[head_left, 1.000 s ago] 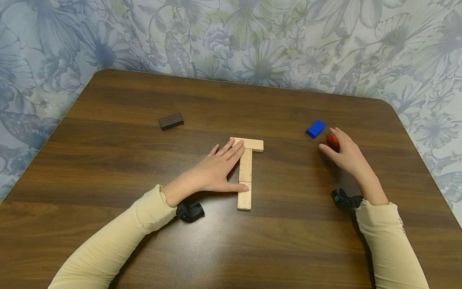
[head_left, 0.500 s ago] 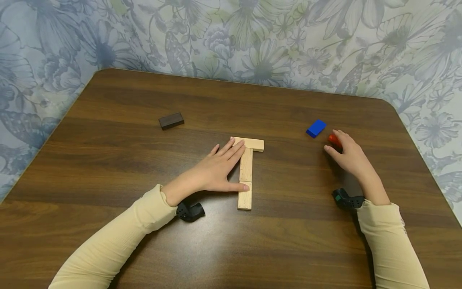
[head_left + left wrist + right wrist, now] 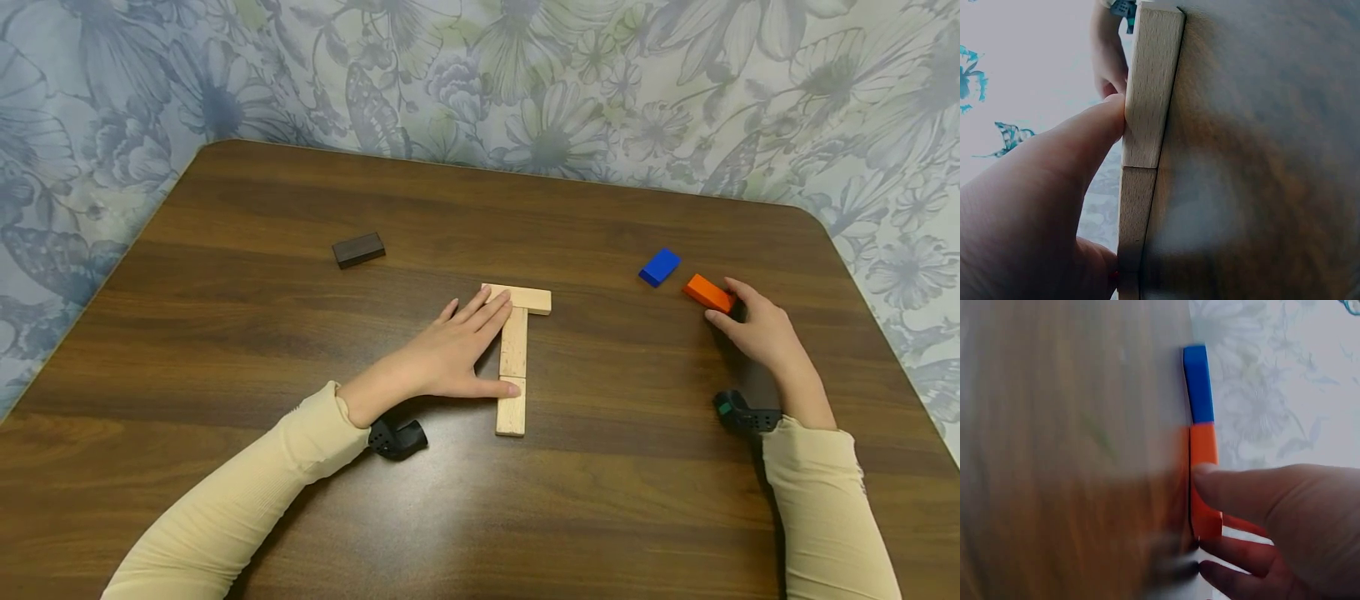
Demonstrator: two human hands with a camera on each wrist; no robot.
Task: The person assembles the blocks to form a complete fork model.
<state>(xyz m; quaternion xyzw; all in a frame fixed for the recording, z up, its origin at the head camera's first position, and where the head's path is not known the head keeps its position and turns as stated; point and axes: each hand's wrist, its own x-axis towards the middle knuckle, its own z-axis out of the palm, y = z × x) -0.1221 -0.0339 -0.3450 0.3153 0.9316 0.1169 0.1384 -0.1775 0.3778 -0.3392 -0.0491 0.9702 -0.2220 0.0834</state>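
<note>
In the head view my left hand rests with spread, straight fingers on pale wooden blocks. Its fingertips touch the crosswise block, and its thumb lies on the near upright block. Between them runs another upright block, end to end with the near one; together they form a T. At the right, my right hand is around the right end of an orange block, thumb at the front and fingers behind, loosely spread. The right wrist view shows the thumb in front of the orange block; contact is unclear.
A blue block lies just left of and behind the orange one. Farther left, a dark brown block sits on the brown wooden table. A floral-papered wall stands behind the table's far edge.
My right hand has shifted right along the orange block, uncovering most of it, while the block stays nearly in place. The left hand and pale blocks have not moved.
</note>
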